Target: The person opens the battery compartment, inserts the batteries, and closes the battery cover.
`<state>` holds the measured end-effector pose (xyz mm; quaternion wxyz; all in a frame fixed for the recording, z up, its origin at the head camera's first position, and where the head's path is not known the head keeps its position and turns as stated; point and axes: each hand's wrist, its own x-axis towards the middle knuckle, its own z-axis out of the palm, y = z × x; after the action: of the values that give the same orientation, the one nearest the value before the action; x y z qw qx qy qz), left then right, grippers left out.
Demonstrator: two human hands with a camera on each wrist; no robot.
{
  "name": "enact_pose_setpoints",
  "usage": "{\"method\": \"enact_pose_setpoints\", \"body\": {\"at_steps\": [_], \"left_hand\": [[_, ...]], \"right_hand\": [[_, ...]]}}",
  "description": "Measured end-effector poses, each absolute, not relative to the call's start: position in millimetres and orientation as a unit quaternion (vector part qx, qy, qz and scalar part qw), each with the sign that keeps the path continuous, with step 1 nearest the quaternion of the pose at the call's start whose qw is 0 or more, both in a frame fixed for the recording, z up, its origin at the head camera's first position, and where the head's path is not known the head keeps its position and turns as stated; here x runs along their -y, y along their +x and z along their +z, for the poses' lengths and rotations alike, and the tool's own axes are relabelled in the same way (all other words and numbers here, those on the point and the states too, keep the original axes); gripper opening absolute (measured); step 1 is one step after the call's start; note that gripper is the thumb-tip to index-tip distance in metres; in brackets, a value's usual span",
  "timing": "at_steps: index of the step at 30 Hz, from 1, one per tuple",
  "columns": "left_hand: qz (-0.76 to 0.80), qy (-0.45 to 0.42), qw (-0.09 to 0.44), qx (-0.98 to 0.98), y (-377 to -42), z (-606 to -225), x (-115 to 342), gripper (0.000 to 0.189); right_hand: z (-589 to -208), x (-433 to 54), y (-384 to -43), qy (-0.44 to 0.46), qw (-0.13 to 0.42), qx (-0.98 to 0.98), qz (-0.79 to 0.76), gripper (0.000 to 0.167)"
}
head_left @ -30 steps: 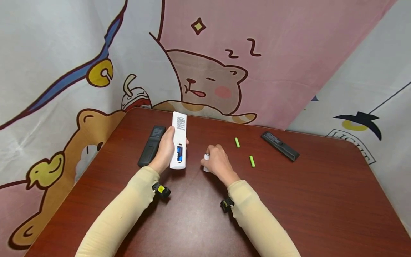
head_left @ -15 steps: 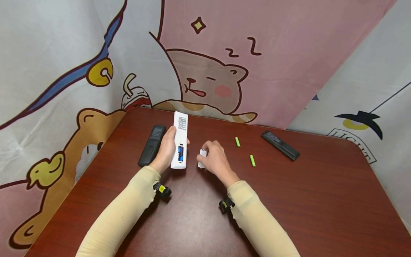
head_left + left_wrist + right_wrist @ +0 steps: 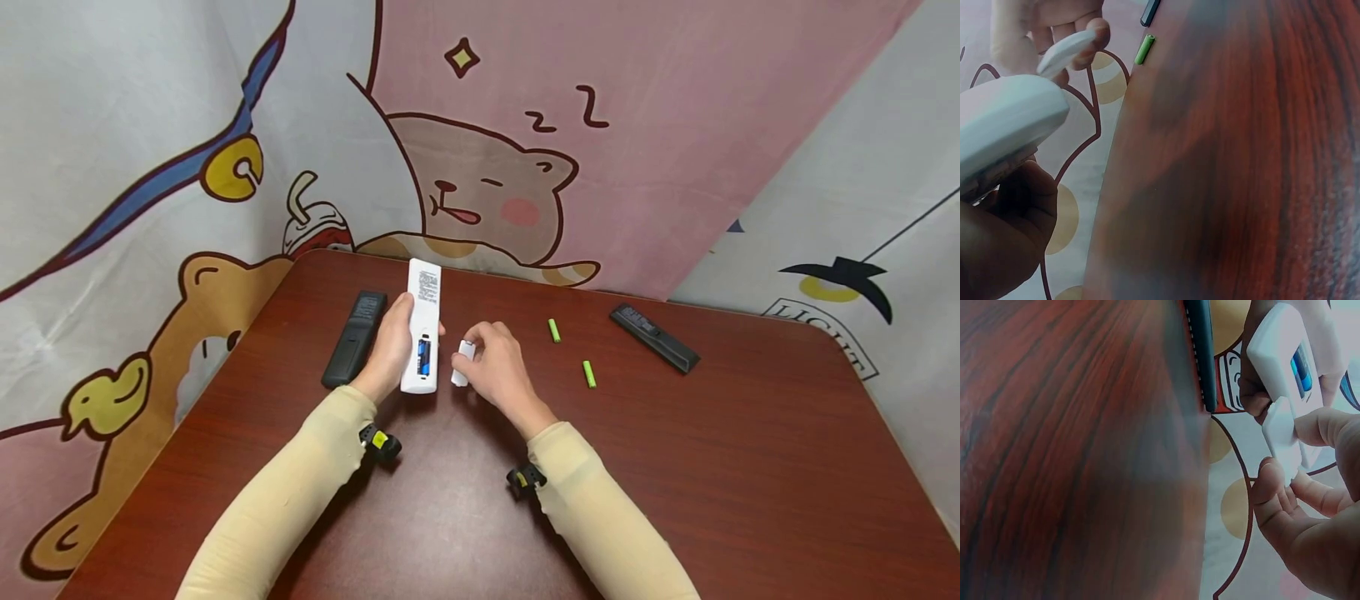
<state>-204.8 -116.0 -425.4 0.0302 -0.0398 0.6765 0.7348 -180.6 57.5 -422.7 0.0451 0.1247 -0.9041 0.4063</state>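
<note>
My left hand (image 3: 390,350) grips a white remote control (image 3: 425,312) with its back turned up. Its battery compartment is uncovered and blue batteries (image 3: 423,357) lie inside. Just to the right, my right hand (image 3: 495,367) pinches a small white battery cover (image 3: 462,363) between thumb and fingers. In the right wrist view the cover (image 3: 1282,437) overlaps the lower end of the remote (image 3: 1279,347). The left wrist view shows the cover (image 3: 1067,51) close by the remote's rounded end (image 3: 1029,109).
A black remote (image 3: 356,339) lies beside my left hand. Two green batteries (image 3: 554,330) lie apart on the brown table (image 3: 735,467), right of my right hand. Farther right is another black remote (image 3: 655,338). A printed cloth (image 3: 637,167) hangs behind the table.
My right hand has lifted the white battery cover and brought it left toward the white remote. The remote in my left hand has shifted slightly right.
</note>
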Motion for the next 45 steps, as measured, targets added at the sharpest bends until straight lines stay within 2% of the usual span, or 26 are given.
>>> {"method": "enact_pose_setpoints", "body": {"at_steps": [18, 45], "left_hand": [[0.742, -0.032, 0.028, -0.669, -202.4, -426.3, 112.9, 0.043], [0.700, -0.053, -0.004, -0.713, -204.9, -426.1, 107.6, 0.044]], "right_hand": [[-417.3, -44.6, -173.8, 0.165, 0.114, 0.870, 0.450, 0.020], [-419.1, -31.9, -170.9, 0.194, 0.133, 0.847, 0.477, 0.026]]}}
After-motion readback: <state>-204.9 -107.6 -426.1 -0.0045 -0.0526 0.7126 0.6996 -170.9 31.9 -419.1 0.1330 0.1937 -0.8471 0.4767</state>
